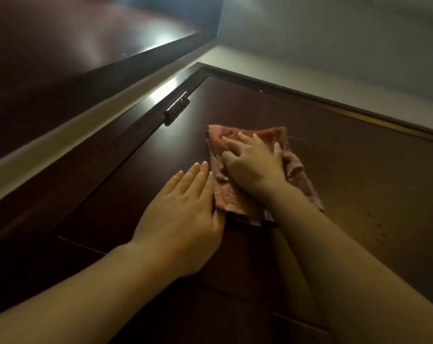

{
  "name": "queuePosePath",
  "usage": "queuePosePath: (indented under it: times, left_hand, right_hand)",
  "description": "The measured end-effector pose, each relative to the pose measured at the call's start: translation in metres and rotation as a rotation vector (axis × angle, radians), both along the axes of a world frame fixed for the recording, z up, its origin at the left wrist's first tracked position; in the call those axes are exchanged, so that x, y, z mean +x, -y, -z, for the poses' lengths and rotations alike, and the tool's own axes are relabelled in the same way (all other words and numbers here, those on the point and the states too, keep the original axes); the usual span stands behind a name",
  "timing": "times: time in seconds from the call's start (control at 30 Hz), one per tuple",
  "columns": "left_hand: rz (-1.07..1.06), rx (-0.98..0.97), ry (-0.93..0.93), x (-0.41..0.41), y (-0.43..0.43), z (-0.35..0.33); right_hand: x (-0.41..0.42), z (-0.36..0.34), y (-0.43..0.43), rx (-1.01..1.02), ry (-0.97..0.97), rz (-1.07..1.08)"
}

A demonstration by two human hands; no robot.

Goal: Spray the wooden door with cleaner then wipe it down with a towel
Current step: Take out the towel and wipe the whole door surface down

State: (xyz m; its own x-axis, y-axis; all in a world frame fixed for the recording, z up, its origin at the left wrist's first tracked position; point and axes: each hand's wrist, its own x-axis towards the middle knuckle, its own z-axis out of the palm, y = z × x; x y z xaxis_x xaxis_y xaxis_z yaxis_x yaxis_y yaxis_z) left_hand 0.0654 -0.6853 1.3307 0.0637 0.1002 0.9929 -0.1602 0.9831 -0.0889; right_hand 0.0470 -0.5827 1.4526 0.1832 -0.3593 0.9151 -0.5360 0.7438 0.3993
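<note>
The dark wooden door [334, 155] fills the lower right of the head view, seen from below toward its top corner. A pink-red towel [225, 194] lies flat against the door's upper part. My right hand [254, 161] presses on the towel with fingers spread. Flat on the door just left of the towel is my left hand [185, 207], fingers straight, its edge touching the towel's side. A few small droplets [374, 219] dot the door to the right of the towel. No spray bottle is in view.
A metal hinge [177, 108] sits on the door's left edge near the top. The dark door frame [309, 95] borders the top of the door. A second dark wooden panel [74, 45] stands at the upper left. Pale wall and ceiling [334, 40] lie above.
</note>
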Motion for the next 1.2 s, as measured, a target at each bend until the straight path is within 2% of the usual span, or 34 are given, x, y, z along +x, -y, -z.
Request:
queuePosePath:
  times: [0.17, 0.3, 0.53, 0.6, 0.77, 0.83, 1.1, 1.2]
  left_hand:
    - [0.098, 0.011, -0.02, 0.003, -0.001, -0.003]
    - [0.032, 0.031, -0.009, 0.004, 0.002, -0.008]
    - [0.028, 0.044, 0.039, 0.003, 0.005, -0.009]
    - [0.028, 0.062, 0.015, 0.005, 0.006, -0.01]
    - [-0.049, 0.16, 0.02, 0.009, -0.008, -0.04]
    - [-0.034, 0.227, 0.044, 0.008, -0.017, -0.053]
    - [-0.081, 0.292, 0.047, -0.001, -0.016, -0.051]
    - [-0.076, 0.289, 0.051, 0.0, -0.017, -0.05]
  right_hand:
    - [0.001, -0.004, 0.007, -0.017, -0.001, 0.028]
    - [0.001, -0.022, 0.006, -0.072, 0.034, 0.082]
    - [-0.019, -0.053, -0.029, -0.445, 0.133, 0.095]
    - [-0.018, -0.057, -0.027, -0.41, 0.122, 0.101]
    - [-0.016, -0.058, -0.032, -0.119, -0.017, 0.06]
    - [-0.016, -0.058, -0.034, -0.07, -0.043, 0.058]
    - [-0.023, -0.062, -0.042, -0.092, -0.036, 0.032]
    - [-0.029, -0.071, -0.059, -0.194, 0.01, 0.064]
